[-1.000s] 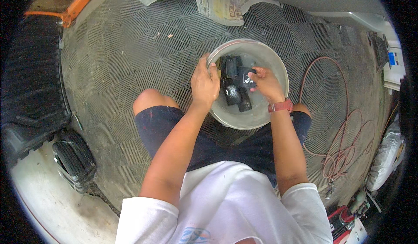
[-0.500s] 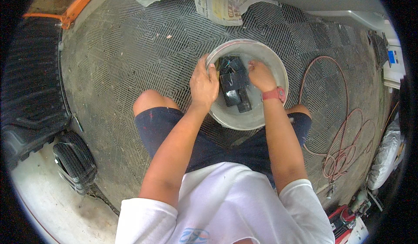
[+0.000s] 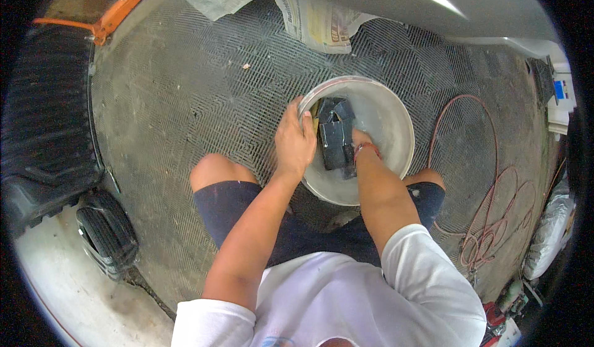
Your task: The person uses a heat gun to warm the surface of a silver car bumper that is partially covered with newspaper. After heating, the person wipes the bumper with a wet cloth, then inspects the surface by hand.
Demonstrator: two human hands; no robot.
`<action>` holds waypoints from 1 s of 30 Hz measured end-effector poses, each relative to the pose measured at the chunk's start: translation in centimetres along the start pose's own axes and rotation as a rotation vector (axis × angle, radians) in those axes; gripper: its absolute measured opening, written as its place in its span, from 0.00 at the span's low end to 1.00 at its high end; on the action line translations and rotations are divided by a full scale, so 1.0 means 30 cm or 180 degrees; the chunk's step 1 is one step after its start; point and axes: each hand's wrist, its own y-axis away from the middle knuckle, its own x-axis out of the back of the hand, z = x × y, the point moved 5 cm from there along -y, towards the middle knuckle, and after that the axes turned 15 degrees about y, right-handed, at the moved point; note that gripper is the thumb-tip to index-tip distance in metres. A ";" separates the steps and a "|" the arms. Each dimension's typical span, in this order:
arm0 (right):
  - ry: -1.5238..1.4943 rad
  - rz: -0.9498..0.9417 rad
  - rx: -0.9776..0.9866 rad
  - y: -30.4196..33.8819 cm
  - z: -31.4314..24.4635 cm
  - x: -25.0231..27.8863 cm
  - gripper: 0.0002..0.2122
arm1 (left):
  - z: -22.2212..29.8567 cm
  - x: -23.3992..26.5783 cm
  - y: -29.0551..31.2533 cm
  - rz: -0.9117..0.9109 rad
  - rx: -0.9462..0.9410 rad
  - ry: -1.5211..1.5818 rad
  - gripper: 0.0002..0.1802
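A round whitish bucket (image 3: 403,155) stands on the floor between my knees. My left hand (image 3: 294,141) grips its left rim, with the thumb at the inner side and the fingers around the outside. Several dark, flat, rectangular pieces (image 3: 337,139), shiny as if wet, lie overlapping inside the bucket; their kind is not clear. A yellowish piece (image 3: 315,119) shows beside them, near my left thumb. My right hand (image 3: 361,139) reaches down into the bucket at the right side of the dark pieces. Its fingers are mostly hidden, and a red band circles that wrist.
Newspaper (image 3: 318,25) hangs at the far side below a grey car panel (image 3: 427,6). A reddish hose (image 3: 489,223) lies coiled on the right. At left are an orange floor jack (image 3: 117,16), a black ribbed liner (image 3: 46,112) and a dark coiled bundle (image 3: 106,232).
My right hand has gone deeper into the bucket, toward the dark pieces. My left hand stays on the rim. The whole view has shifted, so the bucket appears lower.
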 end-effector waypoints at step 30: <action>-0.1878 -0.0265 0.2513 0.774 -0.160 0.366 0.12 | -0.018 -0.016 0.008 0.0137 -0.0255 -0.0031 0.22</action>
